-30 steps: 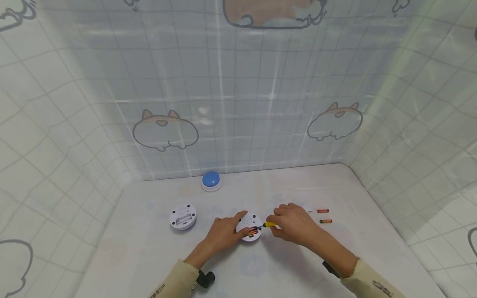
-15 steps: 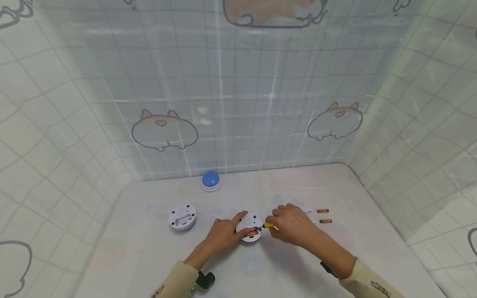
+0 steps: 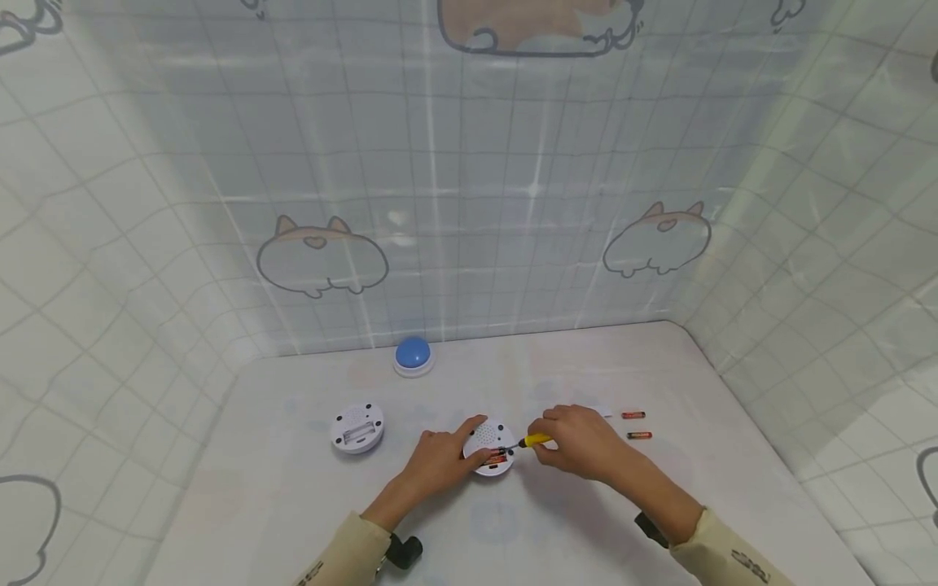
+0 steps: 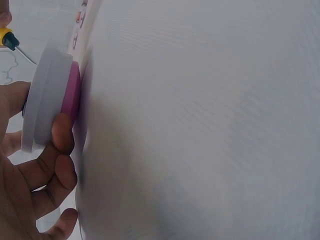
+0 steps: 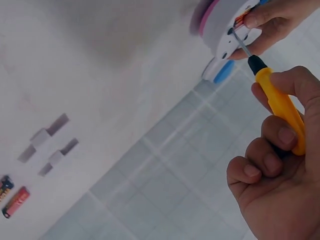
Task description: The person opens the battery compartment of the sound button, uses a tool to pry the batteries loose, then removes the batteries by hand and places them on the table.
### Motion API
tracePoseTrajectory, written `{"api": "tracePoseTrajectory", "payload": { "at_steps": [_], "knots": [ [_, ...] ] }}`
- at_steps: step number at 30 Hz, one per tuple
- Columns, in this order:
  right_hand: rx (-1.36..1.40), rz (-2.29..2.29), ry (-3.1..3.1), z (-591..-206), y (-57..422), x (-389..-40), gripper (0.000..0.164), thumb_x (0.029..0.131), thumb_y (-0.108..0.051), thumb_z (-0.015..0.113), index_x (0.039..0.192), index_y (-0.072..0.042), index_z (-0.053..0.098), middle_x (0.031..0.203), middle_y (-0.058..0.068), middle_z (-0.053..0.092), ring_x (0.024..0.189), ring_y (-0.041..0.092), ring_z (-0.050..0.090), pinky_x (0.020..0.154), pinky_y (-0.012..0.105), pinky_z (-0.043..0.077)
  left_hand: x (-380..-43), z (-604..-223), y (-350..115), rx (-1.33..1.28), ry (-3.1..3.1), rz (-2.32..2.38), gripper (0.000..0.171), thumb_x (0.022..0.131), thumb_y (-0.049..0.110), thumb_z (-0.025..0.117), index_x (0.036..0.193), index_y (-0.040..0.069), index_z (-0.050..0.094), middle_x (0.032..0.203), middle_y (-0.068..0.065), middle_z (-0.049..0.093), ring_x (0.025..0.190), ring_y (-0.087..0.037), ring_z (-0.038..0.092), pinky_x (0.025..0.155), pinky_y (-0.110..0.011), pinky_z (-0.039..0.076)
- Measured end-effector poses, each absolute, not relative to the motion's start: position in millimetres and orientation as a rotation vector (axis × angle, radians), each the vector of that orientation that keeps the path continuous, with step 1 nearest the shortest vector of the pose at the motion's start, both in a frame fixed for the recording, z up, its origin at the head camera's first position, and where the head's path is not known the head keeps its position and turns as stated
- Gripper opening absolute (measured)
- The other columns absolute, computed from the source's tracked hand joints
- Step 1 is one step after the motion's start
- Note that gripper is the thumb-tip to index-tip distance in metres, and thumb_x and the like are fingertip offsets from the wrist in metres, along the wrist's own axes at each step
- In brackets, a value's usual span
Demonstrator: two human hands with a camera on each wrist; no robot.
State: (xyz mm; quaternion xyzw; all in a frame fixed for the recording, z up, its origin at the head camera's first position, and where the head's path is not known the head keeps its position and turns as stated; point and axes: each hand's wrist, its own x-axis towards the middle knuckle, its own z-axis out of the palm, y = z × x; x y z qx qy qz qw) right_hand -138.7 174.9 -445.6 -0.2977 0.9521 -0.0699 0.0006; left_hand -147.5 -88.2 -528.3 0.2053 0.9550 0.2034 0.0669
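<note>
A round white push button (image 3: 486, 434) lies upside down on the table, its pink dome (image 4: 72, 90) facing the tabletop. Red-orange batteries (image 3: 497, 461) sit in its open compartment. My left hand (image 3: 437, 460) grips the button from the left, thumb over the base and fingers round the side. In my right hand (image 3: 582, 441) is a screwdriver (image 5: 281, 106) with a yellow handle, held with curled fingers. Its thin metal shaft points at the base, and the tip is right at the compartment's edge in the right wrist view.
A second upturned white button (image 3: 357, 428) with an empty battery bay lies to the left. Behind it stands a blue-domed button (image 3: 414, 354). Two loose batteries (image 3: 633, 415) lie at the right, near two small white plastic pieces (image 5: 41, 137). Printed curtain walls (image 3: 469, 244) surround the table.
My right hand has shifted slightly to the right with the screwdriver, and more of the yellow handle shows. The left hand and the button have stayed in place.
</note>
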Motion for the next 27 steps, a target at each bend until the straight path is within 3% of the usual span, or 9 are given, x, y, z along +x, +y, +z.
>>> {"api": "tracePoseTrajectory", "payload": {
  "at_steps": [8,19,27],
  "knots": [
    [-0.682,-0.409,2.921,-450,180,-144,0.02,0.086,-0.033,0.078,0.104,-0.024,0.078,0.098,-0.011,0.073,0.093,0.013,0.064,0.085,0.037,0.053,-148,-529,-89,0.622,2.892,0.618,0.066,0.097,0.067,0.048,0.15,0.029,0.044,0.071,0.004,0.068,0.065,-0.011,0.052,0.086,-0.047,0.044],
    [-0.535,-0.61,2.822,-456,188,-148,0.016,0.09,-0.034,0.074,0.099,-0.022,0.078,0.085,-0.013,0.069,0.081,0.014,0.053,0.078,0.036,0.047,-148,-529,-88,0.619,2.902,0.615,0.067,0.097,0.068,0.046,0.15,0.027,0.045,0.069,0.006,0.066,0.064,-0.01,0.051,0.088,-0.048,0.044],
    [-0.49,-0.727,2.765,-460,192,-148,0.016,0.091,-0.034,0.073,0.1,-0.023,0.078,0.085,-0.013,0.066,0.081,0.014,0.051,0.074,0.032,0.045,-147,-530,-87,0.601,2.904,0.619,0.065,0.097,0.064,0.049,0.15,0.026,0.045,0.07,0.004,0.067,0.065,-0.01,0.052,0.09,-0.048,0.043]
  ]
}}
